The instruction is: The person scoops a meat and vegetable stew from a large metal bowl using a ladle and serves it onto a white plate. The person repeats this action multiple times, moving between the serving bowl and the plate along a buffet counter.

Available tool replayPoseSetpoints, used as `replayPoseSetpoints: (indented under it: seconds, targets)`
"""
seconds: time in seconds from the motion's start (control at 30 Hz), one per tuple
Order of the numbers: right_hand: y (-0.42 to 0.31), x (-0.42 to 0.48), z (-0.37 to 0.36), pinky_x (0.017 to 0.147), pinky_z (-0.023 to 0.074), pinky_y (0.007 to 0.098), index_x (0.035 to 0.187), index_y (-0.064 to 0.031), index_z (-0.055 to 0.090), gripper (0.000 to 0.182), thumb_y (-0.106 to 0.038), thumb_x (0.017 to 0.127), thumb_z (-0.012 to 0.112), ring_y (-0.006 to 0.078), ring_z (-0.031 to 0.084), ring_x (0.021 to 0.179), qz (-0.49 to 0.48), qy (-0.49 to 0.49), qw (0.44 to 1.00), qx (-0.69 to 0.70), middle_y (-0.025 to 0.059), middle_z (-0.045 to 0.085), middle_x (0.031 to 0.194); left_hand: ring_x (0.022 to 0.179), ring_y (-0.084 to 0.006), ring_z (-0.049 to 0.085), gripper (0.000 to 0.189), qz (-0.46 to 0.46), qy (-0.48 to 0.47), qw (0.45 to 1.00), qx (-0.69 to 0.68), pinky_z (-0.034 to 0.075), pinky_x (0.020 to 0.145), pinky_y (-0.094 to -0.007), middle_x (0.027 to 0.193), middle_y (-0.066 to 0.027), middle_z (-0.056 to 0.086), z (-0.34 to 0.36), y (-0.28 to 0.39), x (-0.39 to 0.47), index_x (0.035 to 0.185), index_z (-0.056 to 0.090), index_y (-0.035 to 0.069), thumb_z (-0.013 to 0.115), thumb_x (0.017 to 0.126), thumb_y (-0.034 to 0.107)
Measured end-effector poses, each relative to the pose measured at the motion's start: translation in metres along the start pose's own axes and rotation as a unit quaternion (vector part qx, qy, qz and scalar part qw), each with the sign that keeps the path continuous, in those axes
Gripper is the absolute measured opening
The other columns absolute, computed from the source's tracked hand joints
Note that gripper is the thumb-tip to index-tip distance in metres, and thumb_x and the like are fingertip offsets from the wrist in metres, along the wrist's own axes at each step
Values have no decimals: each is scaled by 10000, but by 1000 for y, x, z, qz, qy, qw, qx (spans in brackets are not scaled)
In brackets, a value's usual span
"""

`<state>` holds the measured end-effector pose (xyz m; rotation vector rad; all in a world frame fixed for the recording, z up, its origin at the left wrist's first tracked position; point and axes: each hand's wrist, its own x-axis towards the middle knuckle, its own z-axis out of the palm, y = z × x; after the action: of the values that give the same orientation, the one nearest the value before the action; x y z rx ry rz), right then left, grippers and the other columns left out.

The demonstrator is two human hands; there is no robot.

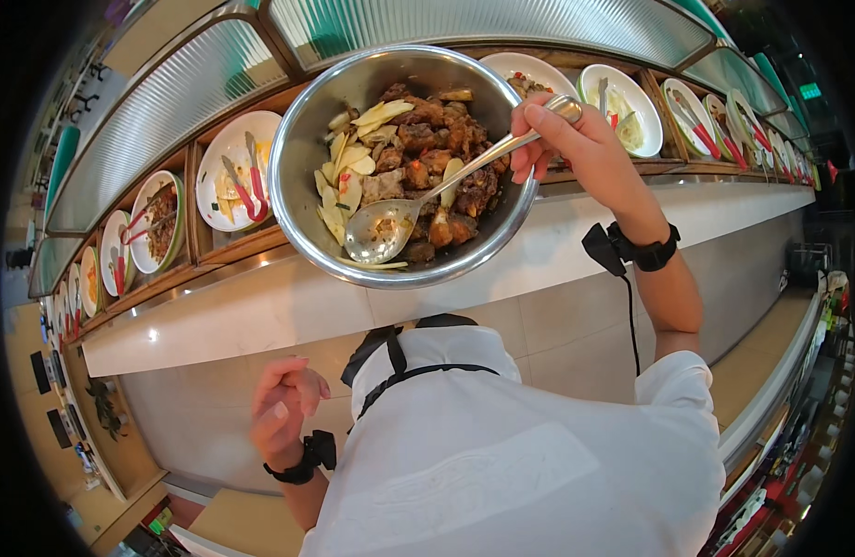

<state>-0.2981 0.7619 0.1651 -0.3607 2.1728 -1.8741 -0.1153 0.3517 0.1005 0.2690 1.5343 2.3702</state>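
A large stainless steel bowl (286, 174) stands before me at the counter, holding browned meat pieces (427, 132) on the right and pale sliced vegetable (344, 160) along the left. My right hand (573, 143) grips the handle of a metal serving spoon (382, 230) above the bowl's right rim. The spoon's head rests low among the food, with a little sauce and bits in it. My left hand (288, 404) is raised beside my body, below the counter edge in view, holding nothing, its fingers loosely curled and apart.
White dishes of food line the wooden counter; one dish (208, 167) at left carries red-handled tongs (243, 188). Another dish (636, 104) at right holds pale shreds and tongs. Ribbed glass panels (497, 28) rise behind. A white ledge (316, 313) runs along the front.
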Motion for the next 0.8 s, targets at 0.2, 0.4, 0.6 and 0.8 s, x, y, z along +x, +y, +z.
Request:
replayPoseSetpoints:
  seconds: [0.2,0.4,0.6,0.8]
  targets:
    - [38,-14,-1,612,501,218,988,-52,609,305,-304,1045,447,118,671,698,42,46,996,70,46,671,783,617,-117,439,335,-11,63,998,-3,420,726,-340,696,-17,472,4,2,7,1042,525,46,558,901,347]
    - [20,-43,21,608,492,266,926,-60,618,197,-218,1005,532,157,661,761,-91,22,996,5,45,672,872,621,-121,431,304,-42,48,998,14,419,727,-338,693,-19,456,4,5,25,955,493,56,567,904,346]
    - [-16,-65,40,568,440,290,857,-68,598,146,-174,806,686,185,592,665,-346,-112,854,-372,53,615,810,623,-116,429,307,-42,42,998,11,421,725,-328,698,-20,453,2,6,37,962,491,58,563,914,353]
    - [-30,-74,64,505,398,280,831,-102,594,137,-192,809,695,163,563,598,-366,-145,810,-435,16,590,782,623,-117,432,298,-44,43,998,-4,424,730,-328,712,-21,456,0,0,40,971,492,55,557,922,342]
